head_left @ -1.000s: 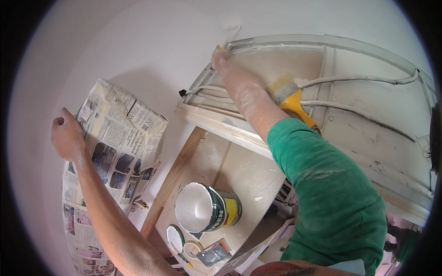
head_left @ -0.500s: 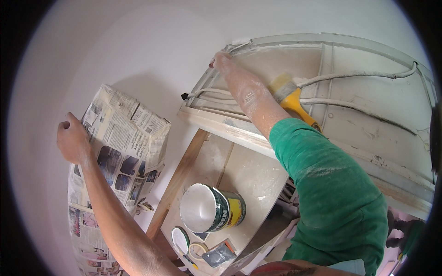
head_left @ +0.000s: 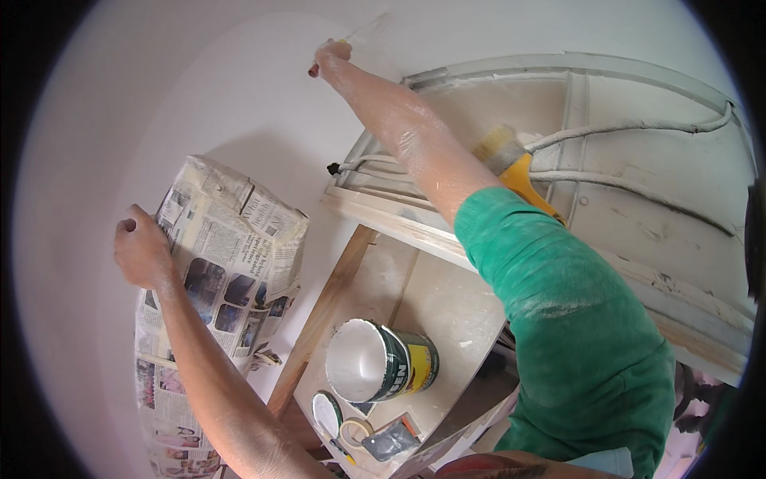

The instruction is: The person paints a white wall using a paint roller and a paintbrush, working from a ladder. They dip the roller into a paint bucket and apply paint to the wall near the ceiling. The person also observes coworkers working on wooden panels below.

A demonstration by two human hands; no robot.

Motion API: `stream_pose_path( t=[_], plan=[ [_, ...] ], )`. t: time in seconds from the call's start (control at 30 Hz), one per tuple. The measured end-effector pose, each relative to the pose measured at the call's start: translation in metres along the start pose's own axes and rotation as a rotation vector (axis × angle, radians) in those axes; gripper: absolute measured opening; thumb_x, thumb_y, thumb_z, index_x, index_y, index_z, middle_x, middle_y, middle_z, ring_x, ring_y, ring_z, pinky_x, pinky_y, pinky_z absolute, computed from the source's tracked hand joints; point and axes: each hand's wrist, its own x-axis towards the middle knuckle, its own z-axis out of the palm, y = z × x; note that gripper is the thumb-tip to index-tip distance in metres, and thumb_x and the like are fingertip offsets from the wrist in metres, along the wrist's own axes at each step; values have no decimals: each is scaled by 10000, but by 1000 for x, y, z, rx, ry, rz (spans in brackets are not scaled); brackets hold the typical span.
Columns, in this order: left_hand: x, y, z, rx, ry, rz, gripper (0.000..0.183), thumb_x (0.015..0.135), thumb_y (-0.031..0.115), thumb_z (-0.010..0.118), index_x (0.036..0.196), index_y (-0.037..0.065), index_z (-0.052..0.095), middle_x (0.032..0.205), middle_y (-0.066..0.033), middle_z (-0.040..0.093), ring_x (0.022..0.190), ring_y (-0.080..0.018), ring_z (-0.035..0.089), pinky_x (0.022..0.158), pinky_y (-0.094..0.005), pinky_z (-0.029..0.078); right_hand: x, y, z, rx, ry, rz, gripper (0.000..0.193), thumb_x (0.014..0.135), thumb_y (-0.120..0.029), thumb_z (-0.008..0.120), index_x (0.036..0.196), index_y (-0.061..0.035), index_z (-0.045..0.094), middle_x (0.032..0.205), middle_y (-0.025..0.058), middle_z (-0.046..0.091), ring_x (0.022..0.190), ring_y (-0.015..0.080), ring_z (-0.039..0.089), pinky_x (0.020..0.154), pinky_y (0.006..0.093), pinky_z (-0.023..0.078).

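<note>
My right hand [head_left: 333,57] is stretched up against the white wall [head_left: 199,104], closed around a thin brush [head_left: 361,35] whose pale tip points up and right. The arm is smeared with white paint and wears a green sleeve [head_left: 582,319]. My left hand [head_left: 142,254] grips the left edge of a newspaper-wrapped object [head_left: 227,263] that sticks out from the wall. Below stands an open green and yellow paint can [head_left: 379,361] with white paint inside.
A wide yellow-handled brush [head_left: 515,168] lies on a paint-stained white frame with pipes [head_left: 638,184]. The can stands on a stained board [head_left: 447,295] with a wooden rail, beside a lid [head_left: 325,411], a roll of tape [head_left: 355,431] and a small scraper.
My right hand has moved up and to the left from the frame's corner onto the bare wall. My left hand stays on the newspaper's edge.
</note>
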Motion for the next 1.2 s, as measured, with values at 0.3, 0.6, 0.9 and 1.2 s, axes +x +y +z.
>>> stream_pose_path(
  t=[0.3,0.6,0.9,1.2],
  plan=[
    [0,13,-3,-55,13,-20,487,884,481,491,991,100,776,995,-126,757,952,-331,708,848,-461,539,-67,-22,89,-247,-178,-344,353,1028,-225,527,1180,61,385,1107,255,627,696,385,716,409,417,590],
    [-1,6,-4,-62,-12,-26,486,877,479,497,984,95,775,993,-128,757,957,-328,708,844,-454,539,-171,14,70,-368,-565,-490,382,1017,-258,561,1108,89,431,861,240,657,661,332,720,632,407,589],
    [-6,9,0,-71,-89,-59,516,876,526,535,1032,92,768,1068,-133,746,1027,-320,693,892,-451,523,-184,6,-1,-633,-927,-557,423,1004,-314,585,1104,74,447,732,183,633,424,263,604,381,392,519],
    [13,-72,-25,-300,123,321,570,885,515,668,1221,56,634,1164,-152,657,1126,-349,577,992,-494,422,-180,-2,-99,-789,-1015,-953,407,1024,-411,596,1174,-35,560,858,129,700,754,170,626,709,373,508]
  ],
)
